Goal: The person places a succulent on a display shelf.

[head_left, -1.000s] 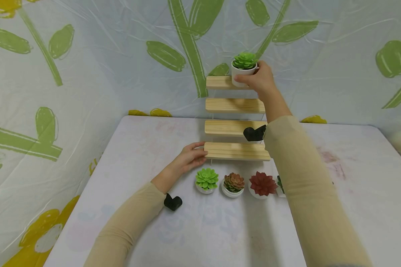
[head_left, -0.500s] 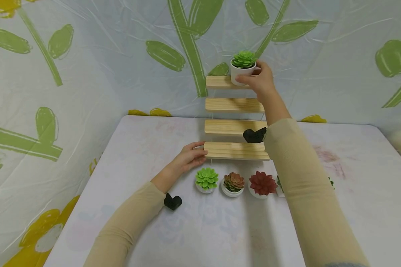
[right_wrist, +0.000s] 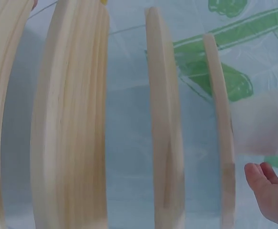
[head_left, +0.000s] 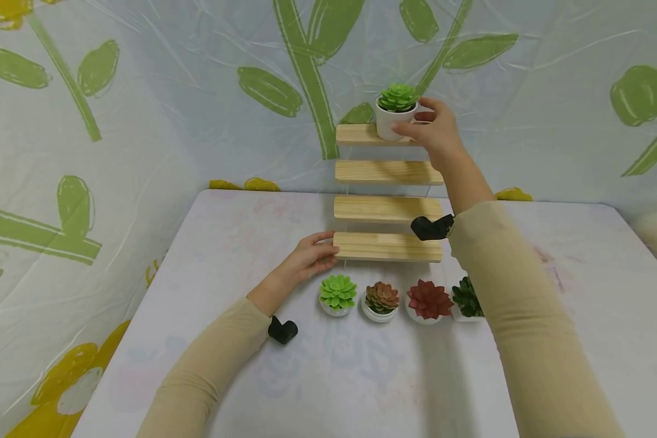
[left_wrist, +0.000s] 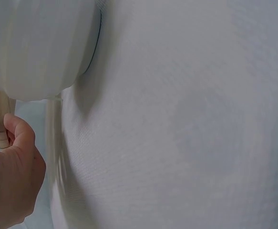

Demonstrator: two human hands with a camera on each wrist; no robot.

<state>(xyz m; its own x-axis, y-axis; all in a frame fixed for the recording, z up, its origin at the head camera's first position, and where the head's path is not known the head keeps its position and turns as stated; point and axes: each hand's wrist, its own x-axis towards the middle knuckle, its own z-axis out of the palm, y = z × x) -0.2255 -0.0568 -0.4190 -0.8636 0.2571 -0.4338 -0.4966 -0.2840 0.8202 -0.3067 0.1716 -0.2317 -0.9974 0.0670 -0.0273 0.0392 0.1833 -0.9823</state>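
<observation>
A bright green succulent in a white pot (head_left: 387, 125) stands upright on the top board of a tiered wooden plant shelf (head_left: 383, 173). My right hand (head_left: 440, 134) is just to the right of this pot, its fingers spread and loosened. In the right wrist view a gap shows between the thumb and the white pot (right_wrist: 258, 124). Lower down, my left hand (head_left: 309, 258) pinches the left end of the lowest board (head_left: 387, 247). The left wrist view shows thumb and fingers on both faces of that board's end (left_wrist: 0, 117).
In front of the shelf, several potted succulents line the table (head_left: 361, 371): light green (head_left: 337, 292), brownish (head_left: 382, 298), red (head_left: 429, 300) and dark green (head_left: 466, 297), the last partly behind the right sleeve. A flower-printed sheet (head_left: 197, 91) hangs behind.
My right hand loosens from the white pot and draws back to the right, while the pot stays on the top board. The left hand keeps its place on the lowest board.
</observation>
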